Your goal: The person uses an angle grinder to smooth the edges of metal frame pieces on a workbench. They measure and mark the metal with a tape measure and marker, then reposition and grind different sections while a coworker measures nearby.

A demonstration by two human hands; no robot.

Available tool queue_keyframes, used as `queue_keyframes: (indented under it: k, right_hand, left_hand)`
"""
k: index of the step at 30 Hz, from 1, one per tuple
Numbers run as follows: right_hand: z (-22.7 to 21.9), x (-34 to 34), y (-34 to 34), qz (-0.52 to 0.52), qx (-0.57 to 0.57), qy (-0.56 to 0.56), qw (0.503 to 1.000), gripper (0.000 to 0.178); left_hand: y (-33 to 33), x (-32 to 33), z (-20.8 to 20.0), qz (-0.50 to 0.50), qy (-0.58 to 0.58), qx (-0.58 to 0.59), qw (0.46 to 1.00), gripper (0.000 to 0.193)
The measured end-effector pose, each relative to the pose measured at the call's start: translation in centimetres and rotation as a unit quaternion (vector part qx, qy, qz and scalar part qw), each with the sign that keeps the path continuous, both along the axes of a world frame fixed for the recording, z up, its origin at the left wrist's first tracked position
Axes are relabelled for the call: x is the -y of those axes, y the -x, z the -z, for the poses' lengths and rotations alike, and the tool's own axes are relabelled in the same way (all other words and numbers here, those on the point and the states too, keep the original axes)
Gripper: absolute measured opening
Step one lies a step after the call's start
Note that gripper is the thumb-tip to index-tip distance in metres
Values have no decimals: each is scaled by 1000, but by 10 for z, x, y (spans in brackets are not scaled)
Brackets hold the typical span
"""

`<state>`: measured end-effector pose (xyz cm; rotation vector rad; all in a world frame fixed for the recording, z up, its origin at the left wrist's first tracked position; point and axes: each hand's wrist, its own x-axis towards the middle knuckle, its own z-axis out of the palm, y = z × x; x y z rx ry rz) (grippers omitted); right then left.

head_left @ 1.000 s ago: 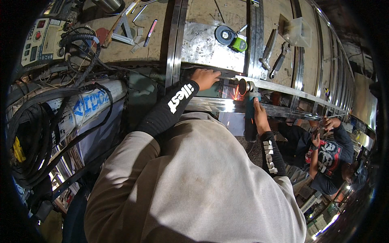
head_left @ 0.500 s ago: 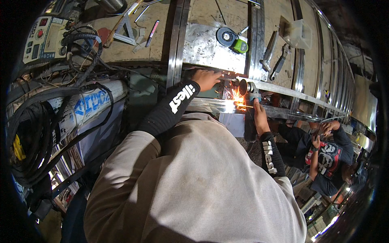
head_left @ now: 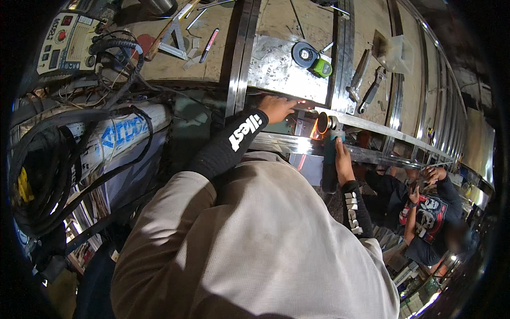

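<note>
The right hand is clenched around the body of a teal angle grinder, whose disc glows orange against a steel frame rail. The left hand lies pressed flat on the edge of a steel plate just left of the disc, grasping nothing. Beyond the disc, a second grinder with a green body lies on the plate. Right of it, pliers rest on the worktop. Far left of the disc sits a welding machine.
</note>
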<state>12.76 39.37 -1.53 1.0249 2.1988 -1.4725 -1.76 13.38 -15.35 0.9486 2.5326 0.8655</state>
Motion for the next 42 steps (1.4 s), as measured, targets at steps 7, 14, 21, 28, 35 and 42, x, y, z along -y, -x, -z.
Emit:
queue_keyframes:
  k: [7,14,21,28,35,42]
  right_hand:
    - [-1,-1,1,8,15,30,999,71]
    - [-3,2,2,-6,19,-14,1000,75]
    - [-1,2,6,5,7,2,1000,77]
    - [4,-5,10,6,37,-1,999,81]
    - [5,-3,13,3,21,7,1000,81]
    - [7,-4,11,13,12,11,1000,78]
  left_hand:
    - [1,0,1,5,8,14,1000,31]
    - [1,0,1,1,3,7,1000,30]
    - [3,1,0,10,7,20,1000,30]
    - [3,3,0,12,1,9,1000,30]
    - [3,2,-1,10,9,-5,1000,31]
    - [2,2,-1,15,10,3,1000,29]
